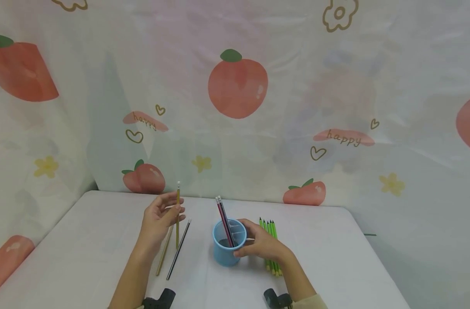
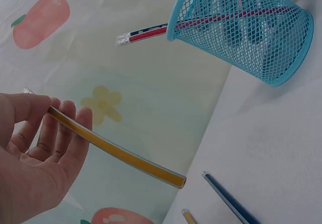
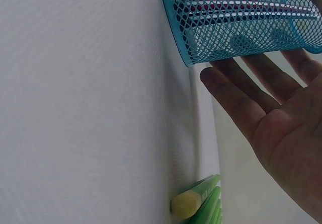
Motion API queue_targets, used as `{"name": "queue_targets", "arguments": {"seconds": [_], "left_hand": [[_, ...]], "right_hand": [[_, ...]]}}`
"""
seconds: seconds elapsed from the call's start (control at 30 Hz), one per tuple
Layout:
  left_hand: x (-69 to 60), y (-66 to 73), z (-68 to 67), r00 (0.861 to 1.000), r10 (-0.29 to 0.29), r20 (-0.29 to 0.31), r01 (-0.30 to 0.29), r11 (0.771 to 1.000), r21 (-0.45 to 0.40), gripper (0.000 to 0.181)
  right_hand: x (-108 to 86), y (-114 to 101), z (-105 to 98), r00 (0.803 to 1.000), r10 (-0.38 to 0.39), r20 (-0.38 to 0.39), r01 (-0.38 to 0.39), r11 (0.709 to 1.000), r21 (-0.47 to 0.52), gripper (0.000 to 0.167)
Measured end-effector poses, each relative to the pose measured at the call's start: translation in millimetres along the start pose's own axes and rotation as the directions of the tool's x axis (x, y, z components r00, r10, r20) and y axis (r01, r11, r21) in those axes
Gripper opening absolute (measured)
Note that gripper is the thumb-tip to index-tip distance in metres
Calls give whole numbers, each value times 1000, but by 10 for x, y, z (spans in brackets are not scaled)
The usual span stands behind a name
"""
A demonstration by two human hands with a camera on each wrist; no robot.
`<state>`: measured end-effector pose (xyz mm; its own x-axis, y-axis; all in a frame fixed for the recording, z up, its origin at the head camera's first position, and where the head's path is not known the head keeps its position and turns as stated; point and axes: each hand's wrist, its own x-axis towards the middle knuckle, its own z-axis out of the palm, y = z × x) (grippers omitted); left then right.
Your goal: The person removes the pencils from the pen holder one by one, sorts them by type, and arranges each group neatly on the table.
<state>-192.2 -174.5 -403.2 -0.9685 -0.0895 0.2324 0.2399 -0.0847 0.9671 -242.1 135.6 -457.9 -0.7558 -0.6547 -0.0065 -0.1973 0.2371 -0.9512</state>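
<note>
My left hand pinches a yellow pencil between thumb and fingers, its white eraser end up. It looks upright in the head view. My right hand holds a light blue mesh pencil cup from its right side, thumb at the front and fingers behind. Red and dark striped pencils lean inside the cup, erasers up. Below my left hand, a yellow pencil and a dark pencil lie on the table. In the left wrist view the held pencil is apart from the cup.
Several green pencils lie side by side right of the cup, partly behind my right hand. The white table meets a fruit-printed backdrop at its back edge. A dark camera mount sits at my left wrist.
</note>
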Motion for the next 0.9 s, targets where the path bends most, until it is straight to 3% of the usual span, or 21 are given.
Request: {"name": "queue_targets", "arguments": {"seconds": [0.27,0.5,0.9], "left_hand": [[13,-47,-79,1000,-15,12,14,998,59,39],[34,-115,-129,998,-52,-22,54,992,113,40],[48,-196,-219,993,-112,-34,117,960,253,38]], "right_hand": [[-7,-5,-3,1000,-4,0,4,1000,-4,75],[-6,-23,-4,1000,-5,0,5,1000,-7,75],[-8,-21,5,1000,-4,1,4,1000,0,75]]}}
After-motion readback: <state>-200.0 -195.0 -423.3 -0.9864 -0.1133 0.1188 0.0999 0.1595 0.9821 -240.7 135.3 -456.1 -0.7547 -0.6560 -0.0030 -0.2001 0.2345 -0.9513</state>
